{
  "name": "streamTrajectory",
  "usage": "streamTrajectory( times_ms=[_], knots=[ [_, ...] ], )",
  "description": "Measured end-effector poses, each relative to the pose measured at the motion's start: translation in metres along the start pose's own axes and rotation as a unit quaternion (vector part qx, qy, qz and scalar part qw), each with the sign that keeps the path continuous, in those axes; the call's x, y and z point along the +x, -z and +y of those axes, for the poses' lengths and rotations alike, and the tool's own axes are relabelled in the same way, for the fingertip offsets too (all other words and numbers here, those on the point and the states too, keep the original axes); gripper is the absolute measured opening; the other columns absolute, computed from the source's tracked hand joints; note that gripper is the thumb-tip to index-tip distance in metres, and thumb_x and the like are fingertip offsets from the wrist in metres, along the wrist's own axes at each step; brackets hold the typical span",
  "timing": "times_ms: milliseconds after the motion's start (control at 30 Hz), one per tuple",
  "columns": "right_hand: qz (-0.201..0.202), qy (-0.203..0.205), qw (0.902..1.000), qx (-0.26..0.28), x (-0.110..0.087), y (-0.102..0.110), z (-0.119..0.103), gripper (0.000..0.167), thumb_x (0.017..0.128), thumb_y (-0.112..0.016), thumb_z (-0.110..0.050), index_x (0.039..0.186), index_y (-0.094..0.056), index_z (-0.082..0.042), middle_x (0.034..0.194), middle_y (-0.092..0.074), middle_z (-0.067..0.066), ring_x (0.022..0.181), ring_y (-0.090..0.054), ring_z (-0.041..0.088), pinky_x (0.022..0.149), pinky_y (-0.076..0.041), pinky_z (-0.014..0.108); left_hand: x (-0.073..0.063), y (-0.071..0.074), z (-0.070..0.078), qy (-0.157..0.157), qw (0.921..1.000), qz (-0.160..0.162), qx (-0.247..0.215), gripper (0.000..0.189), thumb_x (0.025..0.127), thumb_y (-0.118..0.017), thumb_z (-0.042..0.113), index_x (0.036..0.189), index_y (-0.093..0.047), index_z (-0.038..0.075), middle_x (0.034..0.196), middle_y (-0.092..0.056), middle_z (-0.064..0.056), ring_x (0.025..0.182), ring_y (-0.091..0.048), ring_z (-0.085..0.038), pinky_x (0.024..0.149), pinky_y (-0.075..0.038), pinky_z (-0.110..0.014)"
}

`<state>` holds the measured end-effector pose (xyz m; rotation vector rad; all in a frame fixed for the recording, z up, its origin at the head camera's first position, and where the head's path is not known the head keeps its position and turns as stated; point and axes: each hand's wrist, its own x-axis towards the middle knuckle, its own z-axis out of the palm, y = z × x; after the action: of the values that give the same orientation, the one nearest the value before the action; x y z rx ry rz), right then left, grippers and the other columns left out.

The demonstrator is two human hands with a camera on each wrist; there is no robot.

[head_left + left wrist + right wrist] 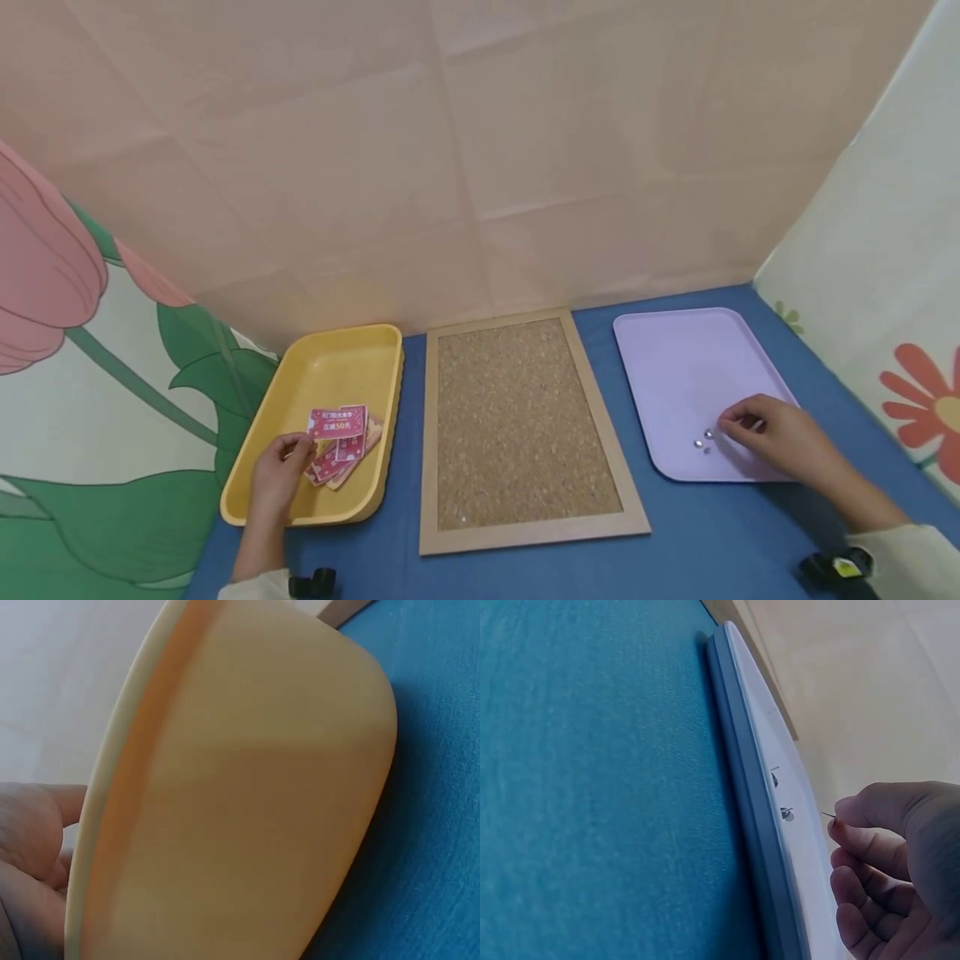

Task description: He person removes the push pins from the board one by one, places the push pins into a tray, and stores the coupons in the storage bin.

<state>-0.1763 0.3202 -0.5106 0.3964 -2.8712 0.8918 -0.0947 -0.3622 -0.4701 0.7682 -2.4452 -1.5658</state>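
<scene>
My left hand (pixel 279 473) pinches a pink coupon (pixel 335 423) by its left edge, above the yellow tray (pixel 318 367). Beneath it, several pink and orange coupons (pixel 352 461) lie overlapped in that tray. In the left wrist view the tray's wall hides most of the hand, and the coupon is out of sight. Over the lilac tray (pixel 675 358), my right hand (pixel 780 433) pinches a thumbtack (pixel 829 815) between thumb and forefinger; its pin points outward. A few silver thumbtacks (pixel 698 444) lie on the lilac tray just left of the fingertips.
A wood-framed cork board (pixel 525 417) lies between the two trays, with a small pale spot (pixel 462 518) near its lower left corner. Blue cloth (pixel 697 533) covers the table. A beige backdrop (pixel 465 167) rises behind, with flower-printed panels at both sides.
</scene>
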Motion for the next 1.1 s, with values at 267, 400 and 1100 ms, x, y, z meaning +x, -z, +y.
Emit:
streamTrajectory(
  times_ms=[267,400,1100],
  knots=[
    [-0.008,-0.011,0.9999,-0.005,-0.001,-0.004,0.002,0.017,0.083,-0.078,-0.029,0.089,-0.073,-0.013,0.082,-0.064,-0.003,0.068,-0.053,0.006,0.058,-0.047,0.024,0.001,-0.001,-0.003,-0.010,0.9991,0.015,0.039,0.041,0.102,-0.050,0.034,0.123,-0.055,-0.001,0.116,-0.057,-0.018,0.104,-0.060,-0.027,0.083,-0.051,-0.031],
    [-0.021,-0.020,0.9996,0.000,-0.001,-0.004,0.001,0.021,0.084,-0.077,-0.031,0.092,-0.073,-0.012,0.084,-0.064,-0.002,0.070,-0.054,0.008,0.059,-0.047,0.024,0.000,-0.001,-0.003,-0.007,0.9990,0.017,0.041,0.048,0.101,-0.049,0.041,0.125,-0.054,0.000,0.118,-0.056,-0.017,0.106,-0.058,-0.029,0.084,-0.050,-0.032],
    [-0.004,-0.012,0.9999,-0.003,-0.002,-0.008,0.000,0.020,0.082,-0.079,-0.030,0.091,-0.073,-0.013,0.084,-0.064,-0.002,0.070,-0.053,0.009,0.059,-0.047,0.023,-0.007,0.002,0.005,-0.052,0.9934,0.065,0.080,0.047,0.101,-0.046,0.044,0.123,-0.055,0.003,0.118,-0.060,-0.018,0.105,-0.053,-0.025,0.073,-0.040,-0.016]
  ],
)
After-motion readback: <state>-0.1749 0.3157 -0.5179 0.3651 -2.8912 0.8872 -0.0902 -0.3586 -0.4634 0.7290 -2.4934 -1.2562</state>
